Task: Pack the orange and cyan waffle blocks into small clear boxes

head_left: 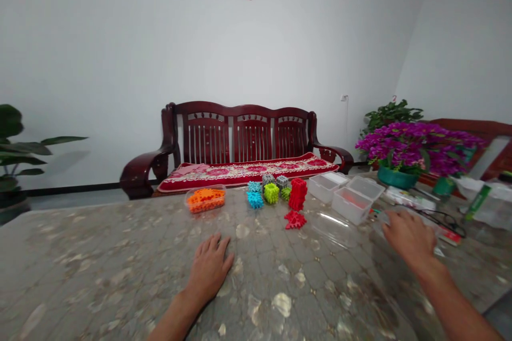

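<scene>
My left hand [210, 266] lies flat on the patterned table [100, 266], fingers stretched out, holding nothing. My right hand [408, 235] reaches out to the right, fingers spread low over the table near a clear lid [334, 228] and some papers. Ahead stand blocks built from toothed plastic pieces: a red stack [298, 193], a blue one [255, 195], a yellow-green one [271, 193] and grey ones [276, 180]. Loose red pieces [295, 219] lie in front of the red stack. A clear tub of orange pieces [205, 199] sits to the left.
Clear plastic tubs [352, 195] stand right of the blocks. A pot of purple flowers [412, 152], glasses [444, 218] and bags crowd the table's right side. A dark wooden bench [240, 144] with a red cushion stands behind the table against the white wall.
</scene>
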Tool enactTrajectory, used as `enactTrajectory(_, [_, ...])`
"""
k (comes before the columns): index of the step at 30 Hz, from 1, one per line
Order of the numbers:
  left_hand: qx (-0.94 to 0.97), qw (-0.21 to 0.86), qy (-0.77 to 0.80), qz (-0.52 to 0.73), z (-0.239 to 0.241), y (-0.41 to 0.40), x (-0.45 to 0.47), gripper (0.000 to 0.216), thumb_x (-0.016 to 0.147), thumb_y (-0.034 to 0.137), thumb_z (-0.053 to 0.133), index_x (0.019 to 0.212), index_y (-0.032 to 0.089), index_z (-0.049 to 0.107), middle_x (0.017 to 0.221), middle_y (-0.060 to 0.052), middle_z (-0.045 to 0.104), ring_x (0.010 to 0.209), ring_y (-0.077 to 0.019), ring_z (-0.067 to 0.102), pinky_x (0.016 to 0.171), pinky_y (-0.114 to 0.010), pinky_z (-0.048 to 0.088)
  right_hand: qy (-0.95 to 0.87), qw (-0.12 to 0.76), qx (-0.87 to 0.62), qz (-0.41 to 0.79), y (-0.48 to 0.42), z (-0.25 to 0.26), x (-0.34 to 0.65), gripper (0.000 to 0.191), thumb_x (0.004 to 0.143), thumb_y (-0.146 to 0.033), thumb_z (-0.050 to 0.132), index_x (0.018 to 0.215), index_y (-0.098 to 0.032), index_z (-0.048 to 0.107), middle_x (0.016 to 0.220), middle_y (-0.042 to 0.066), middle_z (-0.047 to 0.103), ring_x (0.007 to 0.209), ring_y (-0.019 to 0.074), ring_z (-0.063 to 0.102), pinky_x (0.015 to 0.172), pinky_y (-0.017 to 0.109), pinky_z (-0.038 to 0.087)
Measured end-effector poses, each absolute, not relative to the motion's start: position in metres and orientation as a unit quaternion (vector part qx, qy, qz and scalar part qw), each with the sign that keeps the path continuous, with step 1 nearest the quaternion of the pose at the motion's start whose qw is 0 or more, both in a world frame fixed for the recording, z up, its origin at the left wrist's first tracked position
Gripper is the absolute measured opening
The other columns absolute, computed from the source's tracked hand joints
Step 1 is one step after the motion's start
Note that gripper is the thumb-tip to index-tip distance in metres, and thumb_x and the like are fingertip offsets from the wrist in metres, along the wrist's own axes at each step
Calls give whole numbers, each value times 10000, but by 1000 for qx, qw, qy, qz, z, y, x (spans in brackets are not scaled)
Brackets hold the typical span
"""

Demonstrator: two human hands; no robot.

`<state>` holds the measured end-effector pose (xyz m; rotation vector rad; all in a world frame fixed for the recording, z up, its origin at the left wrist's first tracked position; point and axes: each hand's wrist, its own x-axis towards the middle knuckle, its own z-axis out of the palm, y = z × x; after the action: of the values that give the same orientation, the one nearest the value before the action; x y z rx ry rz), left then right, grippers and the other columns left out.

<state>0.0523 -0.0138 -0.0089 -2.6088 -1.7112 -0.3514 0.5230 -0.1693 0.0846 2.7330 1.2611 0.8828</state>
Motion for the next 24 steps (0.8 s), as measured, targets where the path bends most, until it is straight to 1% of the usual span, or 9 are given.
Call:
enactTrajectory(4, [-829,2,-546,-124,-9,-14,53,467,932,319,468,1364,192,593,1455,-149,552,1369,-318,483,1148,-475,346,428,15,859,281,-173,77,530,314,902,-202,478,1013,-167,769,1012,181,713,921,355,661,708,431,473])
enactTrajectory(9, [-828,-13,-548,-117,-4,-17,54,480,935,334,464,1370,176,590,1465,-161,538,1379,-337,469,1152,-489,338,441,-1,845,303,-178,79,535,319,916,-187,468,1032,-167,765,1007,174,712,878,307,667,681,395,457])
enactTrajectory(12, [-827,-20,-548,-128,-5,-18,55,481,924,318,475,1368,174,592,1458,-168,542,1377,-339,470,1156,-494,332,440,-54,814,374,-180,93,525,325,932,-229,444,1026,-150,745,953,166,704,848,298,651,702,402,458])
enactTrajectory(15, [-821,-34,-548,-157,-10,-17,54,479,906,313,493,1352,180,603,1452,-166,549,1376,-340,470,1158,-503,326,501,-154,744,415,-175,110,487,325,937,-300,428,1009,-165,715,920,129,688,845,294,638,737,408,469])
enactTrajectory(17, [-814,-57,-546,-192,-15,-14,53,483,901,319,490,1352,184,599,1444,-158,561,1366,-331,482,1160,-506,322,576,-226,686,383,-166,118,446,308,950,-349,431,1020,-209,696,938,94,684,838,266,636,732,386,473])
enactTrajectory(18, [-807,-76,-544,-217,-17,-11,52,491,903,325,479,1361,180,587,1440,-156,566,1362,-323,489,1163,-502,322,621,-261,650,352,-161,120,424,277,956,-352,449,1024,-230,688,962,78,684,863,248,638,761,369,479])
enactTrajectory(21, [-755,-174,-546,-318,-22,-3,48,529,931,364,408,1389,137,541,1435,-169,571,1352,-296,510,1167,-487,335,752,-321,535,214,-141,115,355,175,959,-242,509,1047,-257,661,956,41,678,891,192,633,782,303,483])
enactTrajectory(23, [-692,-261,-541,-400,-23,2,43,562,950,428,361,1387,120,535,1449,-174,560,1369,-287,498,1179,-485,332,798,-356,460,156,-127,105,317,164,954,-178,524,1021,-246,657,925,37,676,878,179,625,788,293,482])
enactTrajectory(24, [-657,-305,-533,-437,-23,4,41,582,956,466,344,1384,122,538,1457,-169,554,1381,-284,488,1188,-485,323,814,-368,429,135,-120,98,303,150,952,-168,535,1012,-237,655,905,37,674,853,174,620,761,284,482])
